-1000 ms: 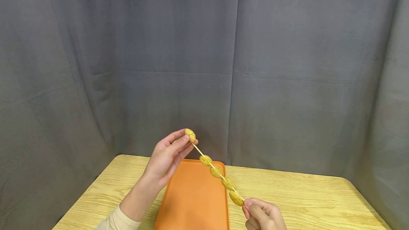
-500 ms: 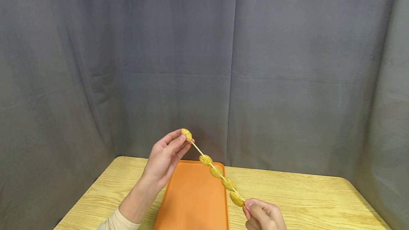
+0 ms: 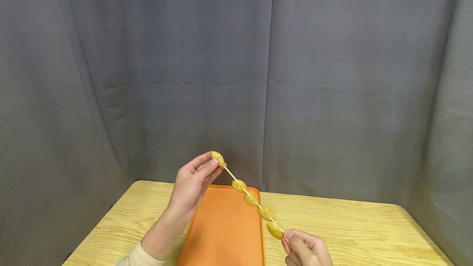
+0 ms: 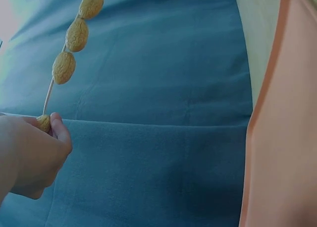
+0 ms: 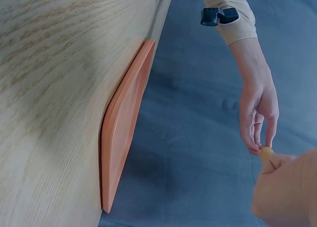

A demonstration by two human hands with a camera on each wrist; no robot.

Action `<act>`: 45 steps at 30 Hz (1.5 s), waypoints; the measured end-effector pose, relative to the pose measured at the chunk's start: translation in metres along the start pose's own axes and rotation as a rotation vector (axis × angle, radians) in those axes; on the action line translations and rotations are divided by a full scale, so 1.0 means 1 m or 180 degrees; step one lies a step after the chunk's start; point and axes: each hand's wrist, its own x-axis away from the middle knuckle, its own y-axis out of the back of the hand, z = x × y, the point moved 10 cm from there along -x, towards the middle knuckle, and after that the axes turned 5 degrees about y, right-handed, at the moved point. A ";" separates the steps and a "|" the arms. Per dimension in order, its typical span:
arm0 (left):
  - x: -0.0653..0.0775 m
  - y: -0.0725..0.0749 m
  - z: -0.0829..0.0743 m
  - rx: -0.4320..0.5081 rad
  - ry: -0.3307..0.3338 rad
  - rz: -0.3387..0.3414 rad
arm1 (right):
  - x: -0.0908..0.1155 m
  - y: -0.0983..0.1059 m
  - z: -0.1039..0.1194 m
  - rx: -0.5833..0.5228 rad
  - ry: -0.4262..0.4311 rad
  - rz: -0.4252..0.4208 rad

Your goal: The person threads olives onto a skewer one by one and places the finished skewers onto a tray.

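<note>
A thin pale skewer (image 3: 230,172) slants down from left to right above the orange tray, threaded with several yellow-brown, wrinkled oval pieces (image 3: 265,212). At its upper end my left hand (image 3: 196,180) pinches the topmost oval piece (image 3: 218,158) between thumb and fingers. A length of bare skewer separates that piece from the others, which sit close together lower down. My right hand (image 3: 306,249) pinches the lower end of the skewer, right beside the lowest oval piece (image 3: 274,230). The left wrist view shows the wrinkled texture of the pieces (image 4: 64,67) clearly.
The orange rectangular tray (image 3: 225,229) with a raised rim lies on a wooden table (image 3: 351,225), below the hands. Grey curtains (image 3: 332,93) hang behind and on both sides. A dark device (image 5: 218,16) is strapped to the left sleeve.
My left hand and its oval piece shift slightly left, then slightly back right and down. The right hand keeps its grip with barely any movement.
</note>
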 end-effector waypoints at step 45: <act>0.005 -0.014 0.034 0.0133 0.0354 -0.0022 | -0.001 -0.004 -0.004 0.0159 -0.0106 -0.0062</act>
